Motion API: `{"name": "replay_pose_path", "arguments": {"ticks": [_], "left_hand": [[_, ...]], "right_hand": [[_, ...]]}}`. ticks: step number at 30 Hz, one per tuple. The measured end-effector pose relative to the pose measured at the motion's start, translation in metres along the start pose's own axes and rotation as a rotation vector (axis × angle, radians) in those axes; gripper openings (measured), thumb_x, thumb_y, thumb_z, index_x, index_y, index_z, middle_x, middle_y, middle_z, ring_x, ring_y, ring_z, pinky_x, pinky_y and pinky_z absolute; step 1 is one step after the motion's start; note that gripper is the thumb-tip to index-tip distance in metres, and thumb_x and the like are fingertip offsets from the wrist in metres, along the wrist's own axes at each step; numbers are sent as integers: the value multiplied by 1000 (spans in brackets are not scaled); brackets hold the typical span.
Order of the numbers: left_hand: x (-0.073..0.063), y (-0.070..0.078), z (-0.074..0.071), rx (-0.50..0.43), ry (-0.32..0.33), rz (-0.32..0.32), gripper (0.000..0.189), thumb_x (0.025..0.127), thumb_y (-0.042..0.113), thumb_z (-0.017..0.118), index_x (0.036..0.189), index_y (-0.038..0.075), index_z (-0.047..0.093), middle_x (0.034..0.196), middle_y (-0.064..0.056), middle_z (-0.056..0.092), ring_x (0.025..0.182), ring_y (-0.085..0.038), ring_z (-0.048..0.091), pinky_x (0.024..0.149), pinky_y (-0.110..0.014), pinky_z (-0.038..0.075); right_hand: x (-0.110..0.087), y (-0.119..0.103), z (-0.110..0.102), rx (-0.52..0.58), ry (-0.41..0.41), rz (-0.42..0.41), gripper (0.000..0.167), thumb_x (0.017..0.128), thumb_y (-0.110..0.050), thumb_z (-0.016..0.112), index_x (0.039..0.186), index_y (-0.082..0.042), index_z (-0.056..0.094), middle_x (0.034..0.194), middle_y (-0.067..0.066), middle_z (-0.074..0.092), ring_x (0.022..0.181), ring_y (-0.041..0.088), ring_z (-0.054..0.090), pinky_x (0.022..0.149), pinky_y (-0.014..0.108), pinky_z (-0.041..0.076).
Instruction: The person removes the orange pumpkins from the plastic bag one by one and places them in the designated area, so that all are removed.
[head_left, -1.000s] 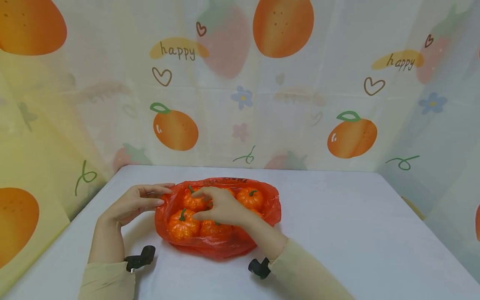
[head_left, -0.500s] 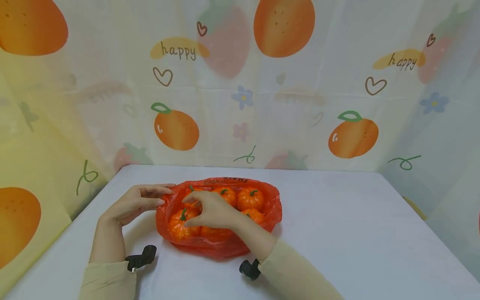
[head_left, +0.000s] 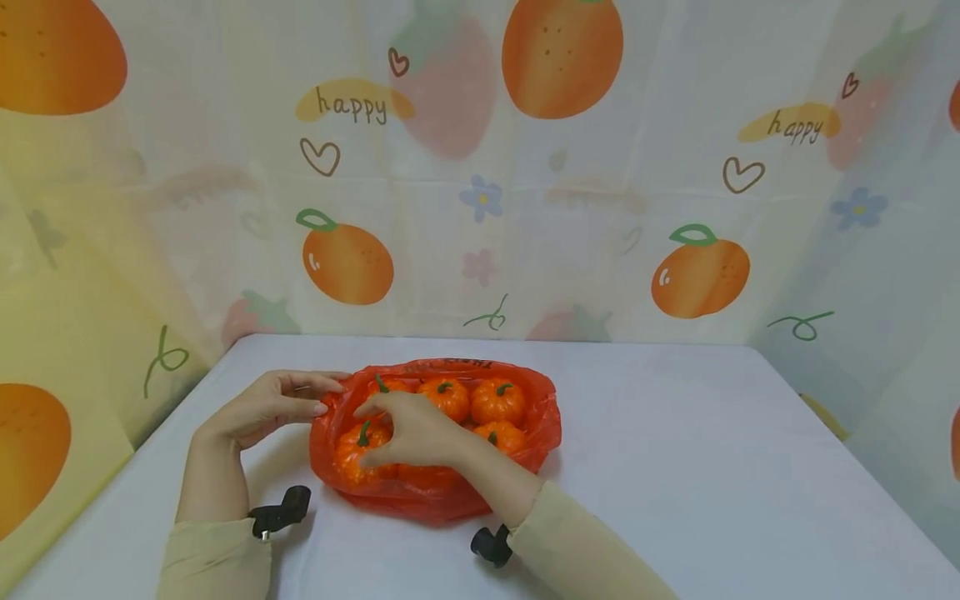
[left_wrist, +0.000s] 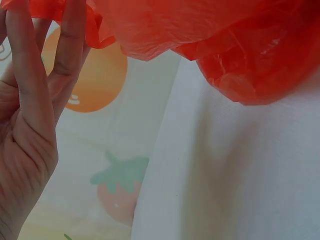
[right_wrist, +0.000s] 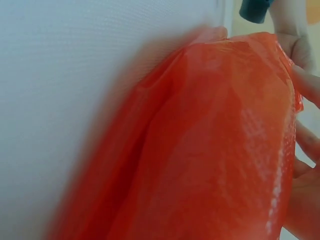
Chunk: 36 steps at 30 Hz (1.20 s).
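Observation:
A red plastic bag (head_left: 442, 496) lies with its mouth spread open, holding several small orange pumpkins with green stems. At the bag's left rim, my left hand (head_left: 258, 410) pinches the plastic between thumb and fingers; the left wrist view shows the red film (left_wrist: 165, 25) at its fingertips. My right hand (head_left: 420, 433) is inside the bag's mouth, thumb and fingers spread apart about the front-left pumpkin (head_left: 356, 450). It covers part of the pumpkins beneath it. In the right wrist view the bag's side (right_wrist: 215, 140) hides most of the hand's work.
Other pumpkins, such as the back-right one (head_left: 497, 403), sit in the bag. The bag rests on a white table (head_left: 675, 467), backed by a fruit-print curtain (head_left: 480, 217). A black wrist camera (head_left: 281, 510) is strapped to the left forearm.
My right hand has moved left and slightly toward me, from the middle of the bag to the front-left pumpkin, uncovering pumpkins at the back and right. The left hand stays at the rim.

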<state>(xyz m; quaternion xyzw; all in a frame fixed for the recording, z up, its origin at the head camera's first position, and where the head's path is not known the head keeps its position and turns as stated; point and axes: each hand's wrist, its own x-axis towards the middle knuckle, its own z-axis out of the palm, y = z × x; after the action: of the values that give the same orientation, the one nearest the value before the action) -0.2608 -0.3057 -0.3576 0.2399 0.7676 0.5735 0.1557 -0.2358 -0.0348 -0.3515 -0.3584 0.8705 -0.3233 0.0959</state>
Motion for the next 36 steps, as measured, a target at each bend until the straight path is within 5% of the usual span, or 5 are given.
{"name": "replay_pose_path", "arguments": {"ticks": [12,36], "left_hand": [[-1,3,1,-18,-12,34,29,96,3,54,123,2,66,136,12,62,120,-1,62,91,-28,56],[-2,1,4,-14,13,-6,29,95,5,57,123,2,66,133,16,63,119,1,61,92,-26,55]], "right_hand": [[0,-2,1,-53,-29,27,60,80,-39,81,133,-25,58,131,-13,61,123,5,54,106,29,48],[0,-3,5,-203,-73,-4,64,76,-36,85,132,-23,56,127,-13,63,116,5,57,102,25,49]]}}
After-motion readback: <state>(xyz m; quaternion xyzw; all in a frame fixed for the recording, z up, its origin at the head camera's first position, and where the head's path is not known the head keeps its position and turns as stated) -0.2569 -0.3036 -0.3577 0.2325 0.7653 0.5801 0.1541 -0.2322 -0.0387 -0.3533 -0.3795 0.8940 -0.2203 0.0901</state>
